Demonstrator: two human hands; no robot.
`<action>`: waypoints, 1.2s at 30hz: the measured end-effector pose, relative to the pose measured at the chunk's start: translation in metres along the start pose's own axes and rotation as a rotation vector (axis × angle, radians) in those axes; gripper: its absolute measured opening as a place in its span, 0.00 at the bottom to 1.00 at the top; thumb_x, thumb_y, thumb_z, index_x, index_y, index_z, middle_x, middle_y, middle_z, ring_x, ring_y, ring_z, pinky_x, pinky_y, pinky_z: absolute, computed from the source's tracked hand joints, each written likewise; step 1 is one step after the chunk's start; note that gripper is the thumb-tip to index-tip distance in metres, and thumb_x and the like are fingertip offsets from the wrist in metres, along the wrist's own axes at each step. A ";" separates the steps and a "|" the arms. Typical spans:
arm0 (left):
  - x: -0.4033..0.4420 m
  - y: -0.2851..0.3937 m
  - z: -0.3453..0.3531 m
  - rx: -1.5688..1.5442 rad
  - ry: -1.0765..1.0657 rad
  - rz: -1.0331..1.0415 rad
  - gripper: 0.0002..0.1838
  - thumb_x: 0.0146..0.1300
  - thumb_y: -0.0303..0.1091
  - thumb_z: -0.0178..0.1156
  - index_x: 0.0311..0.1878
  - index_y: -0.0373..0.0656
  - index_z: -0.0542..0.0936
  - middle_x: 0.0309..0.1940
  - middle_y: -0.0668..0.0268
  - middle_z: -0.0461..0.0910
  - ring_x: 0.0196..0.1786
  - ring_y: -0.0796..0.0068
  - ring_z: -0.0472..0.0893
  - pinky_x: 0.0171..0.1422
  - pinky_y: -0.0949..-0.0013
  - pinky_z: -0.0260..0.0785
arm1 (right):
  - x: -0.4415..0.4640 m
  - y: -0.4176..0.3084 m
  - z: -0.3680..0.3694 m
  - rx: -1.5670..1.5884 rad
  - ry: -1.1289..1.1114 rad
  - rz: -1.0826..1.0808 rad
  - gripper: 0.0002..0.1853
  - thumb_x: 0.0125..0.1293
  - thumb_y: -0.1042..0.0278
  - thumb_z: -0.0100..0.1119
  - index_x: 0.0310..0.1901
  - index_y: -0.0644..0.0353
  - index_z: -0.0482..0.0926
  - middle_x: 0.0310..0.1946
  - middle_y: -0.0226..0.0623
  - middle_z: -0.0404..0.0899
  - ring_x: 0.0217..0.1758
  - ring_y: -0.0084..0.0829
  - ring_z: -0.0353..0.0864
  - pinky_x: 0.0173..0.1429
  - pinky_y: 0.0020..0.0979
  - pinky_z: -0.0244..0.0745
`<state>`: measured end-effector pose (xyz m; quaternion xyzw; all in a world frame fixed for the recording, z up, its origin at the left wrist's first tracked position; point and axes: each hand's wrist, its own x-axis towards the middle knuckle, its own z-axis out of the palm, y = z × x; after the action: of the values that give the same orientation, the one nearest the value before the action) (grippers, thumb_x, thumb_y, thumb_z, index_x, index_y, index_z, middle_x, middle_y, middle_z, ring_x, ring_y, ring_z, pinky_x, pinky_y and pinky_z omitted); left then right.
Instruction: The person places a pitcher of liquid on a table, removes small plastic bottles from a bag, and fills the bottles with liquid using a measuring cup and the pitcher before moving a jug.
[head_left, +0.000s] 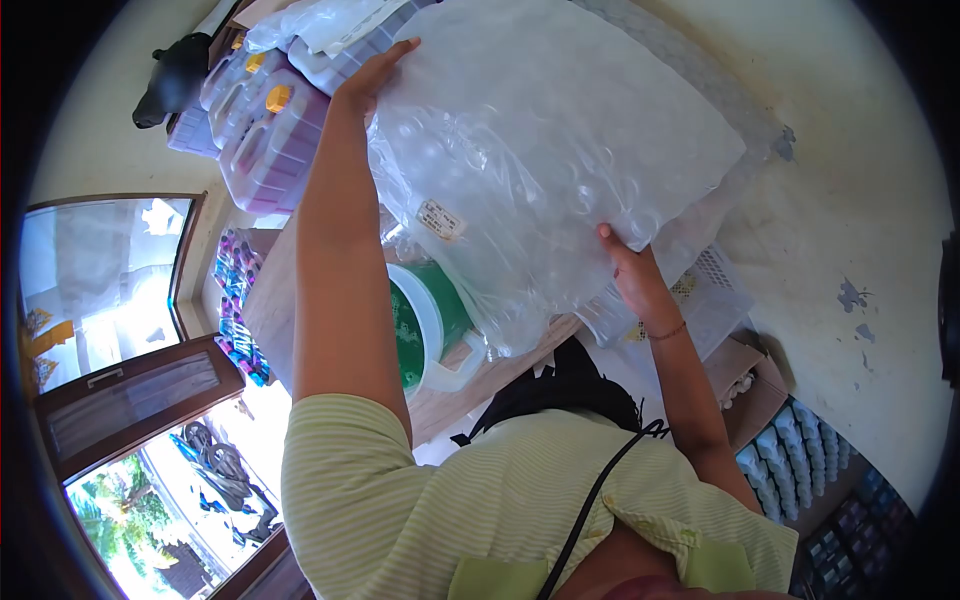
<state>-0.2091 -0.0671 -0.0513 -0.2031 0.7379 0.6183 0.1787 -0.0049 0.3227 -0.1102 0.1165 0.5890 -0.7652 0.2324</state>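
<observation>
A big clear plastic bag (pixel 520 200) full of round translucent pieces, probably bottles, fills the upper middle. It carries a small white printed label (pixel 441 219). My left hand (pixel 372 82) grips the bag's upper left edge, with a finger stretched over the plastic. At the bag's lower right edge, my right hand (pixel 632 268) holds the plastic, thumb on top and the other fingers hidden beneath. Below the bag, beside my left forearm, stands a white-rimmed container (pixel 428 318) with green contents.
Purple-filled jugs (pixel 268 150) with yellow caps stand at the upper left. A wooden tabletop (pixel 445 405) lies under the green container. Right of my body are a clear crate (pixel 715 290), a cardboard box (pixel 733 375) and rows of pale bottles (pixel 795 460). A doorway is at lower left.
</observation>
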 end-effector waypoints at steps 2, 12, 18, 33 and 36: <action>-0.001 -0.006 0.003 0.023 -0.036 0.006 0.30 0.51 0.53 0.63 0.48 0.36 0.77 0.43 0.60 0.79 0.42 0.68 0.79 0.50 0.66 0.70 | -0.001 0.001 -0.003 -0.067 0.007 0.025 0.21 0.62 0.62 0.59 0.53 0.64 0.70 0.48 0.30 0.72 0.52 0.23 0.68 0.56 0.27 0.63; 0.011 0.033 -0.010 0.292 0.023 0.189 0.28 0.57 0.52 0.58 0.56 0.44 0.74 0.49 0.63 0.74 0.49 0.70 0.72 0.56 0.66 0.64 | 0.001 -0.018 0.007 -0.020 0.032 -0.160 0.16 0.65 0.63 0.56 0.48 0.65 0.73 0.44 0.28 0.74 0.48 0.20 0.69 0.55 0.24 0.63; -0.016 0.046 -0.007 0.105 -0.050 0.075 0.26 0.58 0.50 0.58 0.55 0.43 0.74 0.48 0.63 0.75 0.49 0.71 0.74 0.55 0.65 0.68 | -0.012 -0.018 0.003 -0.002 0.001 -0.175 0.15 0.66 0.65 0.55 0.51 0.63 0.71 0.45 0.28 0.73 0.50 0.19 0.69 0.57 0.24 0.62; 0.014 0.054 0.020 0.590 -0.031 0.209 0.27 0.62 0.51 0.54 0.58 0.44 0.71 0.56 0.61 0.71 0.58 0.67 0.69 0.62 0.62 0.62 | 0.029 -0.030 -0.027 -0.091 0.129 -0.222 0.18 0.65 0.63 0.55 0.51 0.66 0.72 0.46 0.31 0.74 0.50 0.22 0.71 0.57 0.27 0.64; 0.019 0.053 0.052 0.439 0.092 0.198 0.29 0.62 0.51 0.52 0.62 0.44 0.67 0.60 0.58 0.67 0.61 0.65 0.66 0.64 0.61 0.59 | 0.037 -0.047 -0.035 -0.135 0.184 -0.273 0.17 0.65 0.61 0.56 0.48 0.67 0.74 0.43 0.31 0.76 0.47 0.21 0.71 0.53 0.25 0.65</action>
<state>-0.2522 -0.0096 -0.0259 -0.1137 0.8783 0.4478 0.1233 -0.0629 0.3570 -0.0967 0.0892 0.6681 -0.7345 0.0788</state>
